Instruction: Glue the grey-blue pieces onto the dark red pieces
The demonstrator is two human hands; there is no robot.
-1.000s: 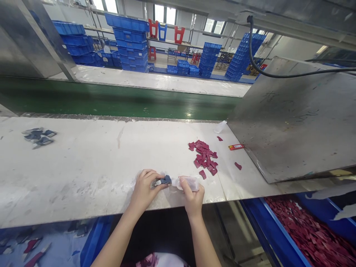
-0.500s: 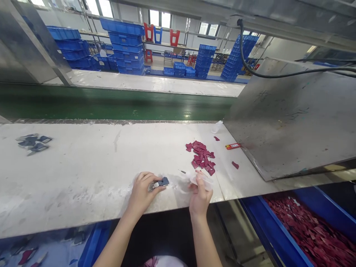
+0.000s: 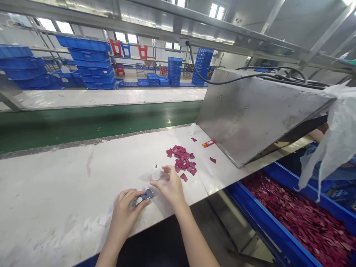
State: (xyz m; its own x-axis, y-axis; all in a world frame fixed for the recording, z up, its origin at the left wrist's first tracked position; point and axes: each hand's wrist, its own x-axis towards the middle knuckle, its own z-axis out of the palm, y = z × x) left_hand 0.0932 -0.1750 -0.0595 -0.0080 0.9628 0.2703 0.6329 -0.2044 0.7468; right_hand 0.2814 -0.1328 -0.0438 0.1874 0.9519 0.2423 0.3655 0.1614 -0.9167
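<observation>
My left hand (image 3: 128,204) pinches a small dark blue-grey piece with a white part (image 3: 148,193) between thumb and fingers, just above the white tabletop. A translucent white squeeze bottle with a thin needle tip (image 3: 156,173) stands upright on the table. Right beside it is my right hand (image 3: 171,186), thumb and index finger spread, with nothing seen in the grasp. Beyond that hand lies a loose pile of flat maroon pieces (image 3: 182,157), and a single maroon piece (image 3: 184,177) rests close to the fingers.
A metal panel (image 3: 236,115) slants up at the right, with a red-and-yellow packet (image 3: 208,143) near its foot. Below the table edge, a blue crate (image 3: 274,218) holds many maroon pieces. A green belt (image 3: 111,121) runs behind the table. White plastic (image 3: 330,126) hangs at right.
My right hand has let go of the bottle, which went from tilted in the hand to upright on the table. The left hand still holds the blue-grey piece. The view has swung right.
</observation>
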